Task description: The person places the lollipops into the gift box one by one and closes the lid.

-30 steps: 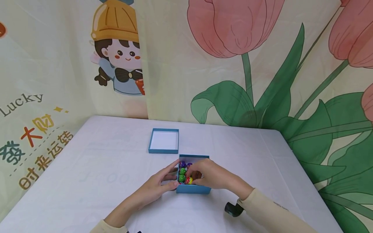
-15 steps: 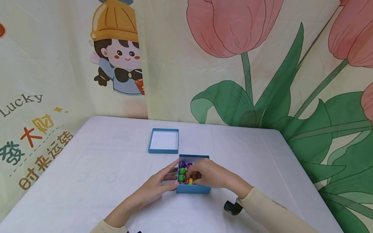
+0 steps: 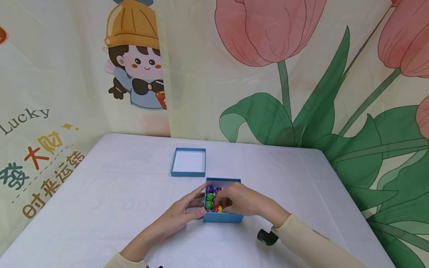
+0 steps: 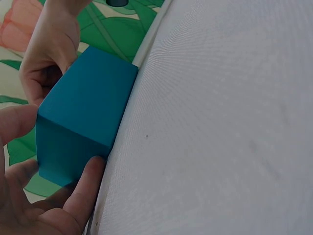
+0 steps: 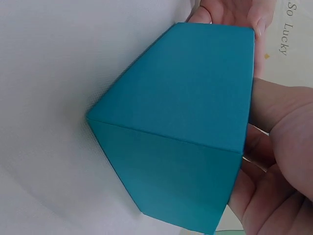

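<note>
A blue box [image 3: 222, 217] without its lid stands on the white-covered table, with several round, brightly wrapped candies [image 3: 209, 197] inside in purple, green and yellow-red. My left hand [image 3: 182, 210] rests against the box's left side; in the left wrist view its thumb [image 4: 18, 121] touches the upper corner and the other fingers lie along the wall. My right hand [image 3: 246, 199] reaches over the right side into the box, fingers bent down beside the yellow-red candy [image 3: 218, 209]. Its fingertips are hidden by the hand and the box walls, so I cannot tell whether they pinch a candy.
A shallow blue lid [image 3: 188, 174] with a white inside lies face up behind the box, to the left. A black device [image 3: 267, 237] sits at the right sleeve's cuff. Behind the table [image 3: 117, 167] hangs a printed cloth with tulips [image 3: 271, 29].
The right hand and its wrist have shifted only slightly, still inside the box. The left hand, box and lid stay in place.
</note>
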Motion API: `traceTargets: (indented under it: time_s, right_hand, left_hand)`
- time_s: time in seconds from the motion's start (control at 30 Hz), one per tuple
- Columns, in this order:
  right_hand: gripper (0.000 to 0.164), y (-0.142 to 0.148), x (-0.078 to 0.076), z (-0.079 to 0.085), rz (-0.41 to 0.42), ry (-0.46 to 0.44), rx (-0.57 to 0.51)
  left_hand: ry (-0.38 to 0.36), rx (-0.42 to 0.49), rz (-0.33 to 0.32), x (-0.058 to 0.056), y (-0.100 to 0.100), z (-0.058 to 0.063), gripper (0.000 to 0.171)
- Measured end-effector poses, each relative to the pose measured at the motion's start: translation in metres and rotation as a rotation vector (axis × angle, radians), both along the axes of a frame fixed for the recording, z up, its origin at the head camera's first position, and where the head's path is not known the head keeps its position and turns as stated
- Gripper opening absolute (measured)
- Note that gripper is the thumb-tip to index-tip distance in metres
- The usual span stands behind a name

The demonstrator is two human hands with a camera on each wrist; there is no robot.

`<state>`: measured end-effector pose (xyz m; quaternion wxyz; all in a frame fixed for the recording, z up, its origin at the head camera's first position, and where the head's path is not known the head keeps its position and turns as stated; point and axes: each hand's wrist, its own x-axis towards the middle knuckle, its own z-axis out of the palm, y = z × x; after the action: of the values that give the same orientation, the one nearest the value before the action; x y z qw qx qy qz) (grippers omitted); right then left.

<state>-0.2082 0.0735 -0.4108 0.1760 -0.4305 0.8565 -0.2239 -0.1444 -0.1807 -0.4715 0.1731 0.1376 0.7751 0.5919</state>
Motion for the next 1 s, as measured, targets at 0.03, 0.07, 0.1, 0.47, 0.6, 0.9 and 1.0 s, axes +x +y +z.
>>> traceTargets:
  time_s: [0.03,0.07,0.1,0.47,0.6,0.9,1.0]
  right_hand:
    - [0.020,0.000,0.000,0.000,0.003,-0.001,0.000]
    - [0.020,0.000,0.000,0.000,0.007,0.000,0.002]
    - [0.020,0.000,-0.001,0.000,0.009,0.000,0.004]
    - [0.021,0.002,0.000,0.005,0.046,-0.009,0.021]
    - [0.021,0.004,0.000,0.008,0.048,-0.004,0.025]
    - [0.015,0.015,-0.002,0.016,0.016,0.076,-0.052]
    - [0.015,0.021,-0.005,0.018,-0.014,0.132,-0.089]
  left_hand:
    - [0.002,0.003,-0.004,0.000,0.000,0.000,0.074]
    - [0.005,0.005,-0.007,0.000,-0.001,0.001,0.074]
    - [0.003,0.008,-0.008,0.001,-0.001,0.001,0.074]
    - [0.012,0.014,-0.014,0.002,0.000,0.001,0.074]
    - [0.023,0.015,-0.013,0.001,0.000,0.002,0.074]
    - [0.023,0.024,-0.018,0.001,0.000,0.002,0.074]
    - [0.024,0.017,-0.016,0.000,0.000,0.002,0.075]
